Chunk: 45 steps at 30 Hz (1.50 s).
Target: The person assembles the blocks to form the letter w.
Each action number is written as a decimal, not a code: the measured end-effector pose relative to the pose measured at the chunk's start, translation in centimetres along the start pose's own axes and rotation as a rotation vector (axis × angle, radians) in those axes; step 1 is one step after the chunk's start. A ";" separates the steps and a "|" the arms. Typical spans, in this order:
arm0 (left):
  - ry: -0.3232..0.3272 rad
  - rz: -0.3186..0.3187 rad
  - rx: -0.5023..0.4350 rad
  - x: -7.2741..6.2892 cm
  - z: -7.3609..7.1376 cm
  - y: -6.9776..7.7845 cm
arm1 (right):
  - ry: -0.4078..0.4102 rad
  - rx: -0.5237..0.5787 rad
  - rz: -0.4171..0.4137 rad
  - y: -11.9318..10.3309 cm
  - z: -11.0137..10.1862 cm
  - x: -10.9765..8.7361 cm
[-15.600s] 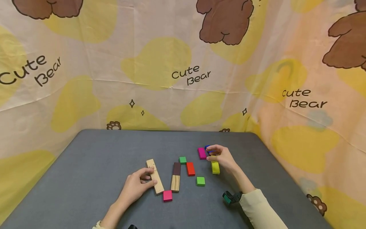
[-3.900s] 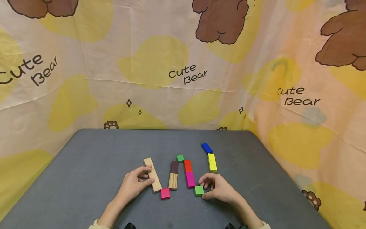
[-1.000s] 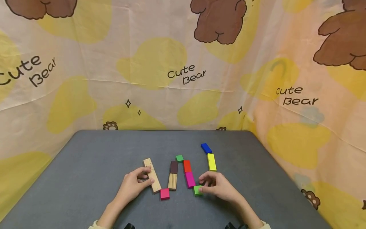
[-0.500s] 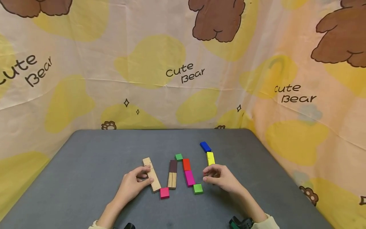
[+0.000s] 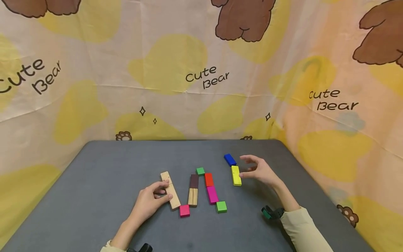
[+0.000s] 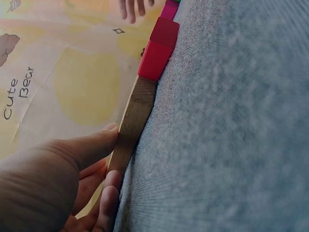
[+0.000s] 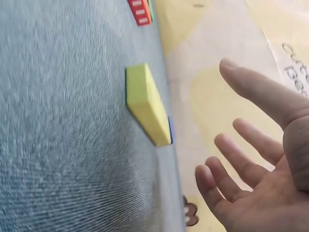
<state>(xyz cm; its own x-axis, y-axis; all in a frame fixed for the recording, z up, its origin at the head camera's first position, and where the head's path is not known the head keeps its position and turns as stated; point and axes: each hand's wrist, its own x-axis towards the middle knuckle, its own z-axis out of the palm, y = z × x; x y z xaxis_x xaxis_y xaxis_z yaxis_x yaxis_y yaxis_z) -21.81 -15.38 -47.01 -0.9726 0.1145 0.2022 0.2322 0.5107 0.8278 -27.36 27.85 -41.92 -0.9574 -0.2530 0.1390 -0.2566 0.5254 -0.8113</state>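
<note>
In the head view my left hand point(image 5: 148, 202) lies at a zigzag of blocks, thumb and fingers holding the light wooden block point(image 5: 174, 200) at the row's left end. The left wrist view shows the thumb on one side of that wooden block point(image 6: 137, 108) and fingers by its other side. My right hand point(image 5: 263, 171) hovers to the right of the yellow block point(image 5: 236, 176), thumb tip overlapping its edge in the head view. From the right wrist, a gap separates the loosely spread fingers from the yellow block point(image 7: 152, 106). A blue block point(image 5: 230, 159) touches the yellow one's far end.
A pink block point(image 5: 184, 211) joins the light wood to a striped wooden block point(image 5: 193, 197). Beyond stand a dark brown block point(image 5: 194, 181), a green block point(image 5: 200, 171), red point(image 5: 209, 180) and magenta point(image 5: 212, 195) blocks, and a light green block point(image 5: 221, 207). A bear-print cloth point(image 5: 170, 70) hangs behind.
Earlier, the magenta block moved from beside the blue one to below the red, and the light green block came to its end. Now my right hand has left the light green block, moving up and right.
</note>
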 end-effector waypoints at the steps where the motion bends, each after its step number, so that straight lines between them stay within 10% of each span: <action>1: -0.002 -0.002 -0.001 0.0 0.0 0.0 | -0.013 0.003 -0.002 0.3 -0.1 0.1; 45: -0.011 -0.004 0.031 0.2 0.1 -0.3 | -0.198 0.002 0.085 2.8 1.0 1.1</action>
<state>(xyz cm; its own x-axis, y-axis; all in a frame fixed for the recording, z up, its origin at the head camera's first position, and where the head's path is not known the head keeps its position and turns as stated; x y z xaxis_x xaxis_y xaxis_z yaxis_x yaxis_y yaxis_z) -22.08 -15.41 -47.29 -0.9737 0.1214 0.1927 0.2277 0.5372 0.8121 -28.99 28.21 -44.56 -0.9310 -0.3623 -0.0445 -0.1751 0.5502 -0.8164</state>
